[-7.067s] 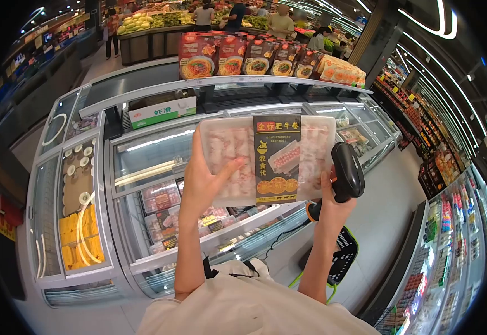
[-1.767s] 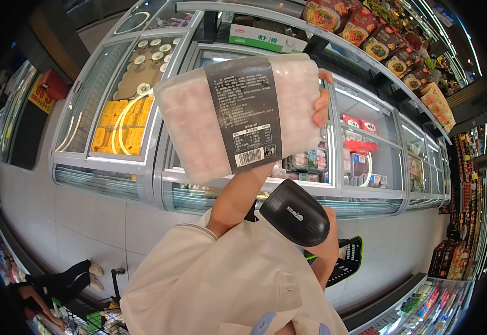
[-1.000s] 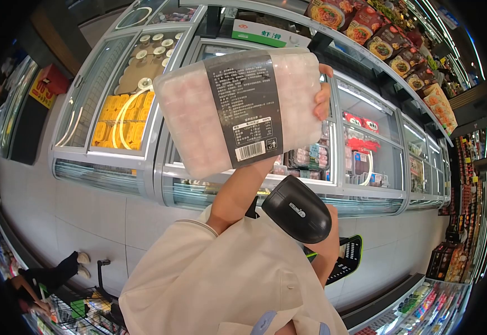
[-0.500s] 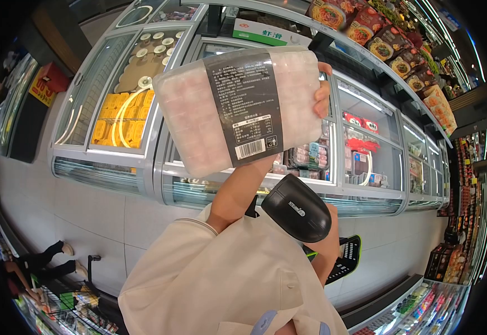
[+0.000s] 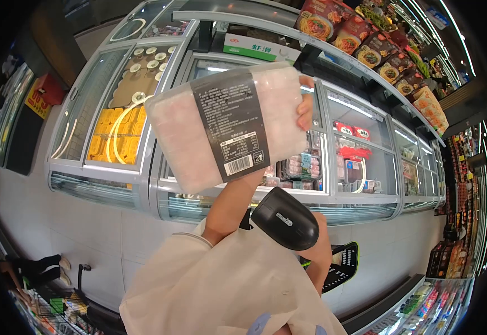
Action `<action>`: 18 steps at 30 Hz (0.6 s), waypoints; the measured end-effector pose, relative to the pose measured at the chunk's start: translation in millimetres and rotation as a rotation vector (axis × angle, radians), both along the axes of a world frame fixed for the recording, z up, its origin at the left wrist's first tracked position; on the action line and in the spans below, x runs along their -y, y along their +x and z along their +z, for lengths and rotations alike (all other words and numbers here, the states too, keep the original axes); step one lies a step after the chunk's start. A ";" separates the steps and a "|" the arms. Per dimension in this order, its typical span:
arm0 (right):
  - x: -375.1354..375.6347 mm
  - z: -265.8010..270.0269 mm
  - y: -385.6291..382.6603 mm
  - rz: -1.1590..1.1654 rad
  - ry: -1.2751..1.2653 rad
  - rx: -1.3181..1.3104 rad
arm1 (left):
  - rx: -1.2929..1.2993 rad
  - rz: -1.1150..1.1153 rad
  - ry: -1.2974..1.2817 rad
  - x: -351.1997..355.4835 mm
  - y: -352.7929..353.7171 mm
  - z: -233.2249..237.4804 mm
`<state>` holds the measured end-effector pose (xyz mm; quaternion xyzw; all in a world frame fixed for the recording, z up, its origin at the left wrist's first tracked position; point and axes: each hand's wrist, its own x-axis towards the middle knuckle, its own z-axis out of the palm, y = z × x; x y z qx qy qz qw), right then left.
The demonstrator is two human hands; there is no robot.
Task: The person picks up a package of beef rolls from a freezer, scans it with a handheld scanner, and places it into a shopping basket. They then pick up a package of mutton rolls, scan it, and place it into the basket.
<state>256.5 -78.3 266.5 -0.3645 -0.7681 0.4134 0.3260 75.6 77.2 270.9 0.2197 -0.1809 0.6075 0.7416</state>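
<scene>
A frosty, clear-wrapped pack of pale pink frozen food (image 5: 279, 111) is held up in front of me, its black label band and barcode facing me. My left hand (image 5: 305, 106) grips it from behind; only the fingertips show, curled round its right edge. Lower right is a black handheld barcode scanner (image 5: 291, 220), close below the pack but apart from it. My right hand (image 5: 320, 231) is wrapped round the scanner's underside, mostly hidden by the scanner's rounded head.
Glass-topped freezers (image 5: 360, 198) run across in front, holding yellow packages (image 5: 117, 137) and trays of meat. A black basket with a green rim (image 5: 357, 262) sits beyond my right forearm. Lower left, a person's legs (image 5: 42, 269) show near a shopping cart (image 5: 59, 301).
The camera view has shifted, so the freezers appear a little lower and further left. The pack and scanner have also shifted slightly left and down in view. Both hands keep their grip.
</scene>
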 end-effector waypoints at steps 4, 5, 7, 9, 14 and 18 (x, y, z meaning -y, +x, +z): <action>-0.5 9.1 -0.1 0.041 0.064 0.038 | -0.066 0.017 0.000 -0.6 -3.7 1.1; -0.3 13.5 -2.3 0.038 0.020 0.053 | -0.055 -0.018 0.020 -5.5 -4.8 -3.0; -0.1 13.9 -3.2 0.034 0.009 0.048 | 0.023 -0.044 -0.005 -6.8 -3.6 -4.1; 0.7 12.0 -2.8 0.043 -0.020 0.031 | 0.031 -0.077 -0.007 -10.9 -4.0 -8.2; 2.8 14.4 -4.2 0.032 -0.023 0.013 | 0.050 -0.125 0.033 -11.5 -4.8 -8.5; 5.0 18.5 -4.8 0.018 -0.013 0.000 | 0.025 -0.076 -0.057 -0.9 -4.0 0.4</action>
